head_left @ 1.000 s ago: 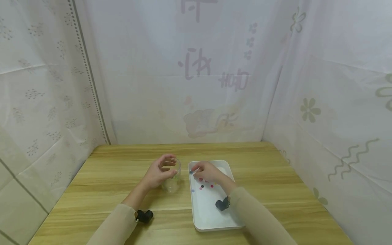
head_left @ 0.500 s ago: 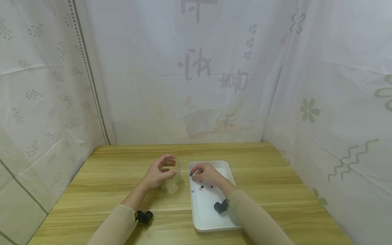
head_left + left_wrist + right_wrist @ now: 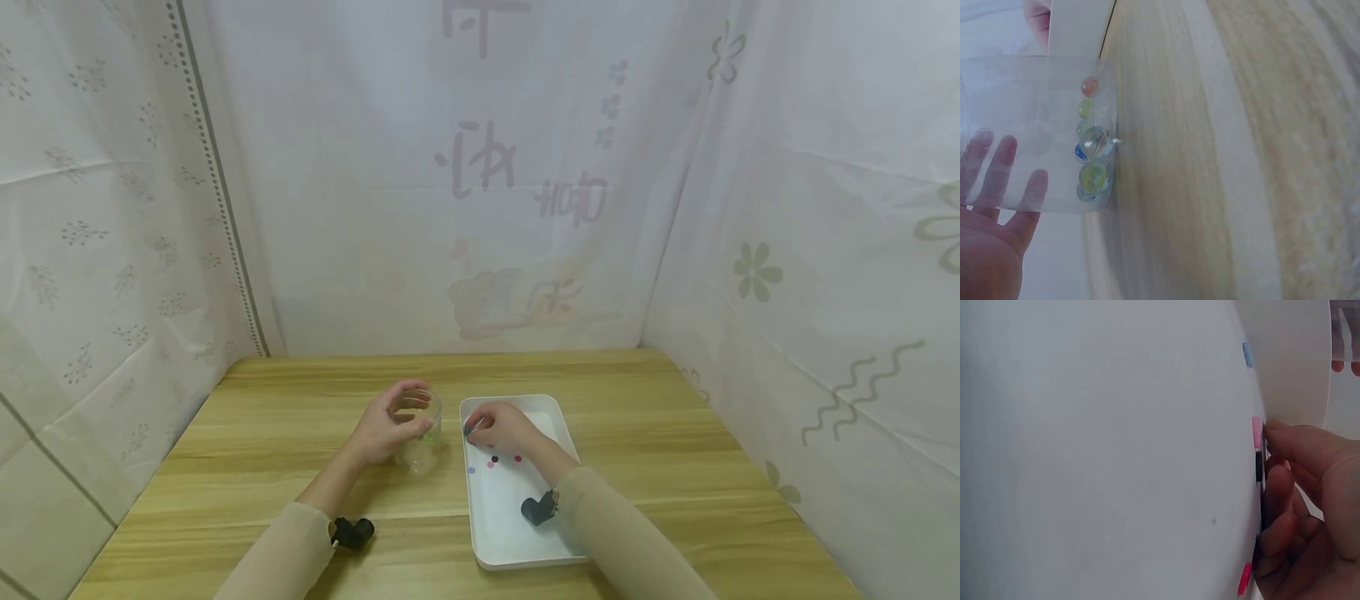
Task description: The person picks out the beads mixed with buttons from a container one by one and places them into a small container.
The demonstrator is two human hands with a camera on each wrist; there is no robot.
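Left hand [image 3: 388, 427] curls round a clear cup [image 3: 422, 433], fingers wrapped on its wall, palm to the cup's left side; cup stands upright on the wooden table [image 3: 300, 433], long axis vertical, mouth up, just left of the white tray [image 3: 517, 542]. Left wrist view shows marbles [image 3: 1092, 144] lying at the cup's bottom, several colours. Right hand [image 3: 501, 427] sits in the tray's far left corner, knuckles up, fingers bent down and bunched at the tray floor; fingertips [image 3: 1275, 481] close together over small flat discs, cannot tell for sure whether one is pinched. A pink disc [image 3: 1256, 432] and a dark disc [image 3: 1259, 466] lie right at the fingertips, a blue disc [image 3: 1247, 354] further off, a red disc [image 3: 1245, 579] by the heel of the hand. Both forearms in beige sleeves come from the near edge, black wrist cameras [image 3: 352, 531] strapped on. Patterned white curtains [image 3: 480, 167] wall the table on three sides.
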